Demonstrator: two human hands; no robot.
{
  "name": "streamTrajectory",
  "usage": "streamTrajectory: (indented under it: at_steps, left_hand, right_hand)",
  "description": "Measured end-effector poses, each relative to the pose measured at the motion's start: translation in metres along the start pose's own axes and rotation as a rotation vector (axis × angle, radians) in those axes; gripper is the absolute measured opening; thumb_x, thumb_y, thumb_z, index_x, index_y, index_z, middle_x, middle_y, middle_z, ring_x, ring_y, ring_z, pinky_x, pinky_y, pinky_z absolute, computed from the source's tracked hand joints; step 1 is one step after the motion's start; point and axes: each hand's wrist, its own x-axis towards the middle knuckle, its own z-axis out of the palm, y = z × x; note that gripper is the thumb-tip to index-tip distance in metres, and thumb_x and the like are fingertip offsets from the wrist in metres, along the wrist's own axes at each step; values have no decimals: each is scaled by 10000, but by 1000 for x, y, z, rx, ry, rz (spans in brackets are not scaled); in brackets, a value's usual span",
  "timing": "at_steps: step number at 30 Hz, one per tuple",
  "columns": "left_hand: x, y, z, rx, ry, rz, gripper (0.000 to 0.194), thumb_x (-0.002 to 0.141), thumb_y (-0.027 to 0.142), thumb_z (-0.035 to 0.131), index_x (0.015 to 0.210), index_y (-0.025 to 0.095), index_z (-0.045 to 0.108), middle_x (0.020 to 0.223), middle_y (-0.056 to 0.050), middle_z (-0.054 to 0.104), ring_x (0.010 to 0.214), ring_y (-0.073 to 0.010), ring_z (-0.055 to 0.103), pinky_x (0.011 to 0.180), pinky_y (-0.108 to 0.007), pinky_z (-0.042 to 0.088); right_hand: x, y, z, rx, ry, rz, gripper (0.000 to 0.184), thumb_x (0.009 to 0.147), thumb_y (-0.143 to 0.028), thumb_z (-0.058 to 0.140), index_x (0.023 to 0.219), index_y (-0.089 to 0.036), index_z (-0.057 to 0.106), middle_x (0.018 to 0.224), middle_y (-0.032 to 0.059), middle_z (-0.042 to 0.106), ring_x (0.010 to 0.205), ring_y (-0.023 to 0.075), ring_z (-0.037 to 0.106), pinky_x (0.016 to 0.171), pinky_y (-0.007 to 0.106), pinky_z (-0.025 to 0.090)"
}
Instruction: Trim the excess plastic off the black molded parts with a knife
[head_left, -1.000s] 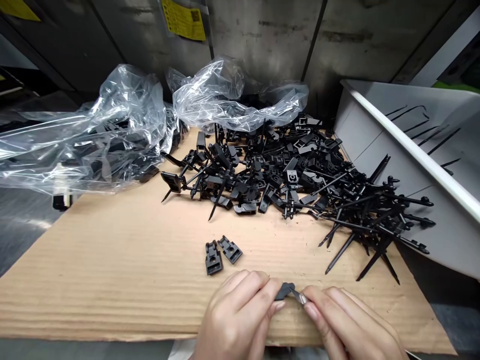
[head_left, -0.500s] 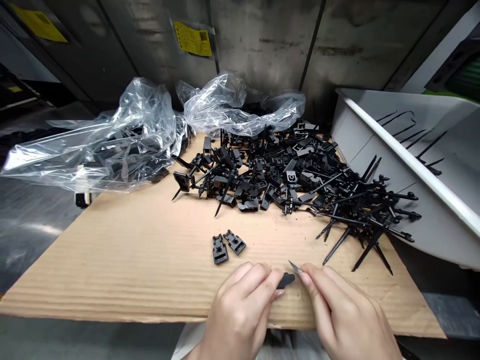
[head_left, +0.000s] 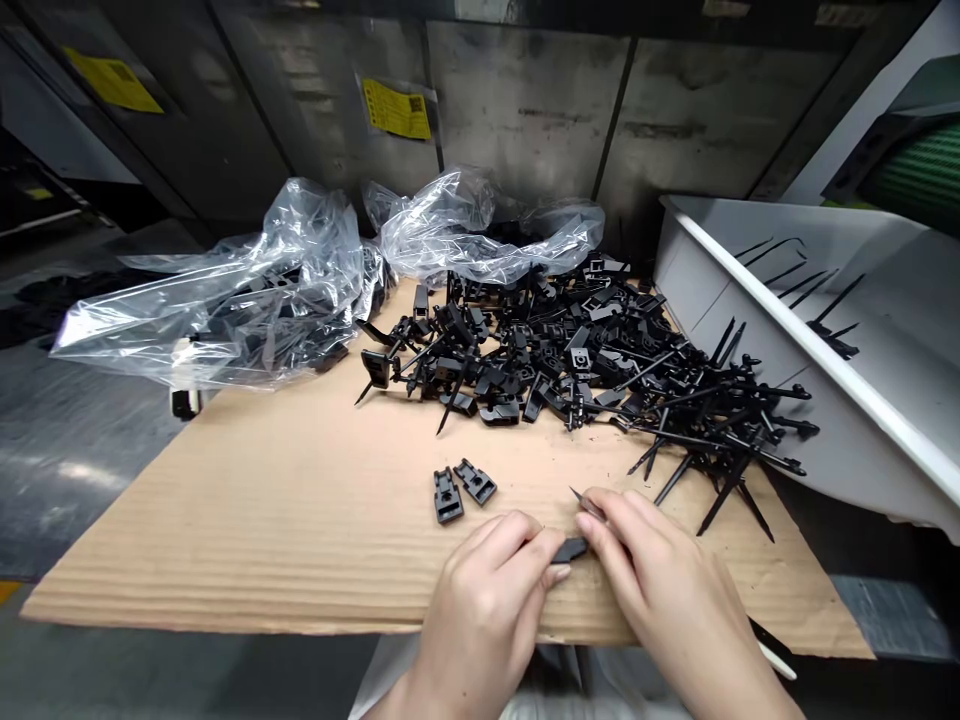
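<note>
Pinched between thumb and fingertips, a small black plastic part (head_left: 570,550) pokes out of my left hand (head_left: 491,590), low over the cardboard. My right hand (head_left: 656,570) is closed around a craft knife (head_left: 587,503), its pointed blade angled up and left past the fingers. The right thumb is close to the part's right end; I cannot tell whether it touches. Most of the knife's handle is hidden by the hand. Two black plastic clips (head_left: 461,490) lie side by side on the cardboard, just beyond my left hand.
A corrugated cardboard sheet (head_left: 300,520) covers the work surface. Behind lies a heap of black plastic parts (head_left: 540,350) with long thin stems to the right. Clear plastic bags (head_left: 300,260) with black pieces stand back left. A grey bin (head_left: 810,300) holding thin black pieces stands right.
My right hand has moved slightly up and left, with the blade now further past the plastic part. My left hand still grips the part. The whole view has shifted a little.
</note>
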Motion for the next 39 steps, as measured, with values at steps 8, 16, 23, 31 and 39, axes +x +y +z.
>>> streamTrajectory:
  at_steps: [8, 16, 23, 31, 39]
  left_hand:
    - [-5, -1, 2, 24, 46, 41, 223, 822, 61, 448, 915, 125, 641, 739, -76, 600, 659, -190, 585, 572, -278, 496]
    - [-1, -2, -11, -60, 20, -41, 254, 843, 111, 460, 1067, 166, 565, 925, -80, 671, 835, -202, 635, 706, -268, 514]
    - [13, 1, -15, -55, -88, -241, 195, 864, 121, 399, 750, 181, 546, 694, -11, 634, 626, -158, 608, 570, -237, 457]
    - [17, 2, -11, 4, -100, -239, 205, 856, 112, 382, 730, 185, 526, 671, -14, 602, 600, -165, 575, 550, -249, 422]
    - [12, -1, -9, -34, -66, -171, 213, 872, 106, 364, 790, 169, 550, 721, -33, 606, 659, -166, 585, 593, -251, 432]
  right_hand:
    - [-22, 11, -10, 130, 64, -7, 198, 889, -259, 373, 999, -221, 533, 894, 22, 659, 806, 125, 662, 638, 185, 524]
    - [-42, 29, -18, 61, 83, -141, 294, 873, -230, 436, 1157, -181, 496, 1003, 57, 649, 921, 116, 648, 705, 103, 504]
    - [-41, 23, -13, -63, 28, -294, 349, 877, -137, 329, 1170, -183, 514, 835, 34, 661, 688, 123, 671, 554, 173, 523]
    - [-23, 6, -12, -159, 72, -213, 295, 912, -209, 324, 975, -195, 612, 680, 6, 608, 533, 137, 617, 457, 247, 403]
    - [-15, -1, -21, -223, -25, -283, 416, 660, 8, 400, 983, -171, 590, 693, 3, 606, 547, 145, 612, 456, 250, 432]
